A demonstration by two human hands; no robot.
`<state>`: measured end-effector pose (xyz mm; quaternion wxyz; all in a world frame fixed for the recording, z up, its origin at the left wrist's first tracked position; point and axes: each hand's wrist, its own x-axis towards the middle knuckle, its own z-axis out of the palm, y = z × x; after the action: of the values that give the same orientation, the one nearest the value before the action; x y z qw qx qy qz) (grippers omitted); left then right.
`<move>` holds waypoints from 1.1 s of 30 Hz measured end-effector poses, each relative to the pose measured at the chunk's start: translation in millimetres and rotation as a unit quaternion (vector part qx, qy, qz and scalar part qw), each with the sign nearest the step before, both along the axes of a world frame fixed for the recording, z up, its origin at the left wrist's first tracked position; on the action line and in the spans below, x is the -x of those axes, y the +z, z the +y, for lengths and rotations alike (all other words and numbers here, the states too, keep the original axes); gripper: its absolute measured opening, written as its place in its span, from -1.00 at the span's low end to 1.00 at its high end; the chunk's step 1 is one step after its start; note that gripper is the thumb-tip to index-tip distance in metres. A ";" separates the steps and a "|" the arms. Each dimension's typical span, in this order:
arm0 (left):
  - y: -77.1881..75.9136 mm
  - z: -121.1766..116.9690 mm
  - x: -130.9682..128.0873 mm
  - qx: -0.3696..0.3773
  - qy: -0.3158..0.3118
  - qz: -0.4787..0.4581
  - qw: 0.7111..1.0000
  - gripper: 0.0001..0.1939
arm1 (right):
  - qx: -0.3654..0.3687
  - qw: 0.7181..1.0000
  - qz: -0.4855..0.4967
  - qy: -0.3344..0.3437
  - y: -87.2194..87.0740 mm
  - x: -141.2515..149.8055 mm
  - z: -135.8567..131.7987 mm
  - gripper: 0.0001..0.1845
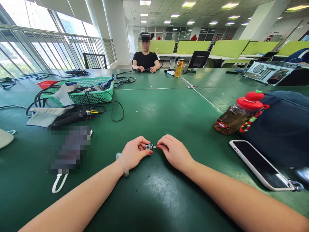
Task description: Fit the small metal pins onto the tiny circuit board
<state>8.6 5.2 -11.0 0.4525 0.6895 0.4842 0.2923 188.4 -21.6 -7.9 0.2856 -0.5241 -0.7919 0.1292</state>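
A tiny dark electronic part sits just above the green table, held between both hands. My left hand pinches its left end with curled fingers; a pale bracelet circles that wrist. My right hand is closed too, pinching the part's right end, where a small metal tip shows. Both forearms rest on the table near its front edge.
A phone lies face up at the right beside a dark blue bag and a red-capped bottle. At the left are a green basket with cables, grey cloths and a face mask. A person sits at the far side.
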 end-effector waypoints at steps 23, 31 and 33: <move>0.6 -1.8 -0.3 -0.016 -0.001 -0.040 0.999 -0.72 | 0.007 1.000 0.002 -0.005 -0.4 3.7 -4.2 -0.76; 3.1 -0.9 -0.2 0.067 -0.031 -0.125 0.989 -0.67 | -0.007 1.000 -0.025 0.016 -2.3 7.5 -2.7 -0.79; 5.0 -2.3 -1.9 0.101 -0.046 -0.148 0.983 -0.64 | -0.017 0.999 -0.036 0.017 -2.3 8.6 -3.9 -0.79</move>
<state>10.5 2.9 -5.9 0.5995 0.6111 0.4061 0.3196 179.8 -25.4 -10.2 0.2635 -0.5097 -0.8126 0.1016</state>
